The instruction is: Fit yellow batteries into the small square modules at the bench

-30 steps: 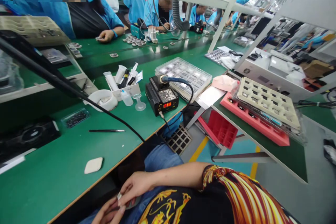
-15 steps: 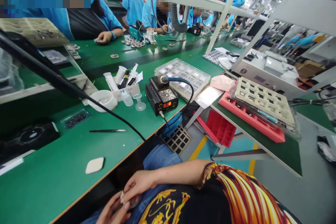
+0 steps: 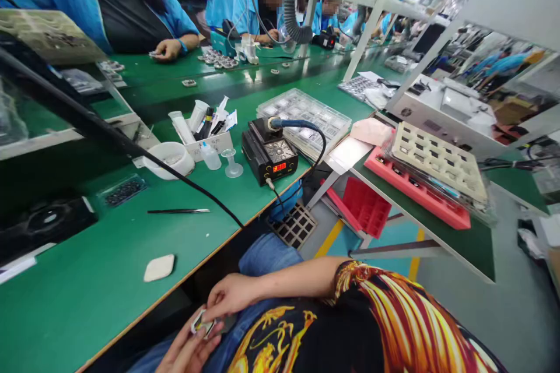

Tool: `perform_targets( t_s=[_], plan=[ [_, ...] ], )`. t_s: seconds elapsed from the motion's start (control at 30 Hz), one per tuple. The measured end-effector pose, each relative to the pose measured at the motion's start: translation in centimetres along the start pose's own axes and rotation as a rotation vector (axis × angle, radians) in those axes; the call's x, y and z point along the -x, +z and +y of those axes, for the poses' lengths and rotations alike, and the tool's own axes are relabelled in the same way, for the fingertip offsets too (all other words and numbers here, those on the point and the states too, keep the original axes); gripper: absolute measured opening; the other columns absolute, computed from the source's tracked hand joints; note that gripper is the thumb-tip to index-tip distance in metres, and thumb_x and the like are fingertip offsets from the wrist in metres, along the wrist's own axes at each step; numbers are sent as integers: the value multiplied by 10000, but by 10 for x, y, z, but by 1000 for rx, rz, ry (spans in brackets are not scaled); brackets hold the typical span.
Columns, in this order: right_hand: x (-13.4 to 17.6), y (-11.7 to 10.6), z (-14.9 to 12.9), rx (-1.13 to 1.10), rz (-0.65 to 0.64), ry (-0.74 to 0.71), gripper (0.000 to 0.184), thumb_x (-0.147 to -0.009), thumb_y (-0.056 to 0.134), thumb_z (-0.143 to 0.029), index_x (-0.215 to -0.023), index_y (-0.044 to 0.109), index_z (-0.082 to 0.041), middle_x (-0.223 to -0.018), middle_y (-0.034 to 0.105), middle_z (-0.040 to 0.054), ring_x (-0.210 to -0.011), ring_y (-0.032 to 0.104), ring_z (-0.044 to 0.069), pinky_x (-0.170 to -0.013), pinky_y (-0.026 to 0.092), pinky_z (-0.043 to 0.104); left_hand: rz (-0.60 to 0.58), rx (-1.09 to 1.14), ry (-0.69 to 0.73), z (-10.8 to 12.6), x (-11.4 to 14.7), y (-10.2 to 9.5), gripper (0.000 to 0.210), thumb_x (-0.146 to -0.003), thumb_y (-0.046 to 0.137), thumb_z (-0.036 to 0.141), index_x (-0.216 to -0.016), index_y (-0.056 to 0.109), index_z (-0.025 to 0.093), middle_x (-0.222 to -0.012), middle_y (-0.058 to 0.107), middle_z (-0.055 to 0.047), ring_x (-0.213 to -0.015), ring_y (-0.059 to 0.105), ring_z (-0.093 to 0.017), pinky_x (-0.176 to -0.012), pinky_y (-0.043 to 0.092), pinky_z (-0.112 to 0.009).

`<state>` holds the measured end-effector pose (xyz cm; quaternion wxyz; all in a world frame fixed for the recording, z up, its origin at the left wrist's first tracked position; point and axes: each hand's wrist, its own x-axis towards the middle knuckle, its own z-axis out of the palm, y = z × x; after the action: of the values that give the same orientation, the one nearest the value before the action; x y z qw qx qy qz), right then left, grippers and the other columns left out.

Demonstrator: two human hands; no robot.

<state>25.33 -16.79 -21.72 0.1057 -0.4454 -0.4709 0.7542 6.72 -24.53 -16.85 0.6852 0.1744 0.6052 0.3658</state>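
Note:
Low over my lap, my left hand (image 3: 187, 351) holds a small white-edged part (image 3: 202, 324) with something dark and yellowish inside; its exact kind is too small to tell. The fingers of my right hand (image 3: 234, 295) are curled, and their tips press on the same part from the right. Some of it is hidden by my fingers. On the green bench (image 3: 109, 256), near its front edge, lies a rounded white square piece (image 3: 158, 268). Black tweezers (image 3: 178, 211) rest farther back.
A soldering station (image 3: 270, 154) stands near the edge, its cable (image 3: 321, 140) looping right. Behind the tweezers are a white bowl (image 3: 168, 160), a small bottle (image 3: 210, 157) and a box of tubes (image 3: 214, 145). A black arm (image 3: 131, 145) slants across. Red trays (image 3: 415, 189) sit right.
The part in my hands is turned up and shows more of its inside. My hands stay close together over my lap. The station's display reads differently, and the view has tilted slightly.

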Motion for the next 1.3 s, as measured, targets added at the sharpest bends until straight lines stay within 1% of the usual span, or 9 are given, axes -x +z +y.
perform_targets(
  t_s=[0.1,0.17,0.3,0.43,0.6,0.7,0.9,1.07,1.3],
  plan=[
    [1,1,7,-31,51,-1,353,-849,936,-456,-898,733,-171,-700,663,-72,-609,591,64,-591,455,155,5,135,-64,-8,-10,-1,610,-418,1068,357,-994,890,262,-1198,836,-110,-966,827,-400,-810,724,-449],
    [3,2,10,-57,78,38,306,-859,927,-403,-872,725,-174,-685,655,-74,-596,581,64,-595,458,158,17,167,-108,-15,-17,-3,610,-467,1060,321,-1038,868,221,-1243,822,-115,-976,824,-380,-789,722,-403],
    [7,4,10,18,87,82,254,-812,944,-323,-822,736,-178,-646,648,-77,-575,581,69,-579,439,155,84,196,-205,-34,-32,-10,500,-571,951,197,-1055,829,206,-1219,818,-85,-913,821,-321,-709,699,-326],
    [0,6,14,111,42,84,208,-825,919,-305,-833,754,-178,-644,655,-81,-552,578,58,-568,431,142,119,284,-214,-48,-41,-14,339,-726,822,137,-1057,776,197,-1126,812,-54,-793,790,-216,-666,671,-272],
    [-16,9,31,-19,29,98,134,-924,828,-309,-904,764,-193,-722,696,-74,-586,630,66,-556,489,141,196,341,-222,-45,-48,-16,219,-869,670,58,-1055,732,158,-978,796,-64,-744,771,-191,-626,651,-241],
    [-24,5,39,-14,68,125,117,-928,809,-246,-857,751,-174,-716,694,-68,-568,636,61,-536,494,137,193,295,-212,-40,-59,-25,209,-941,637,71,-1112,730,146,-1027,803,-82,-733,773,-187,-576,626,-220],
    [-48,-3,43,-73,16,224,230,-991,709,-169,-762,680,-163,-668,676,-76,-513,634,63,-536,527,163,180,272,-192,-44,-95,-44,171,-987,633,77,-1121,724,132,-1093,808,-104,-677,750,-172,-538,604,-222],
    [-48,-8,38,147,16,297,277,-921,799,-173,-668,685,-156,-578,637,-67,-428,578,84,-468,464,178,142,200,-190,-52,-107,-39,200,-982,660,57,-1163,714,123,-1088,810,-128,-669,748,-184,-544,602,-237],
    [-47,-4,36,68,24,267,244,-964,743,-159,-733,666,-172,-647,664,-92,-511,633,62,-550,529,162,93,176,-182,-58,-116,-38,247,-973,676,56,-1209,717,116,-1103,808,-140,-685,746,-187,-553,596,-245]
  ],
)
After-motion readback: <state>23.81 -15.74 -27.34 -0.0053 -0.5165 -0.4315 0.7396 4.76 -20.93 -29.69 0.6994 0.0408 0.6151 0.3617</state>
